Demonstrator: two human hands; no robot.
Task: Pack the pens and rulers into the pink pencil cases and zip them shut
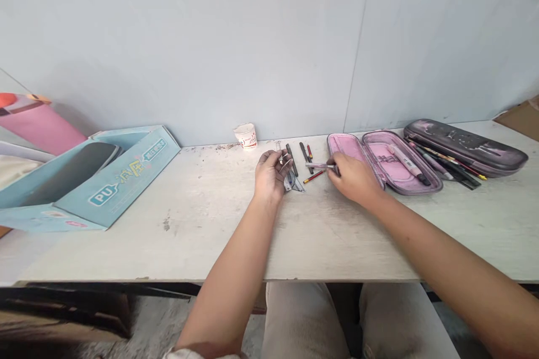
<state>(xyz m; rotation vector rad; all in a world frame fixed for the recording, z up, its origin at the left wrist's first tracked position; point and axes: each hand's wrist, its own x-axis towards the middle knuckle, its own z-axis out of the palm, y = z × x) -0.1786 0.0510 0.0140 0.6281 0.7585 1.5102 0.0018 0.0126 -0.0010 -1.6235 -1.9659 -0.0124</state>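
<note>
My left hand (pixel 269 173) rests on the white table (pixel 210 224) with its fingers curled round a small clear set square (pixel 293 182) and a thin clear stick. My right hand (pixel 351 176) pinches a pale pink pen (pixel 318 166) by one end, just left of an open pink pencil case (pixel 381 160). Loose on the table between and behind the hands lie two dark pens (pixel 291 158) and two short red pencils (pixel 314 177). A pink marker lies inside the case.
A light blue cardboard box (pixel 105 179) lies on its side at the left. A small paper cup (pixel 246 136) stands by the wall. A second, dark pencil case (pixel 467 148) full of pens lies open at the right.
</note>
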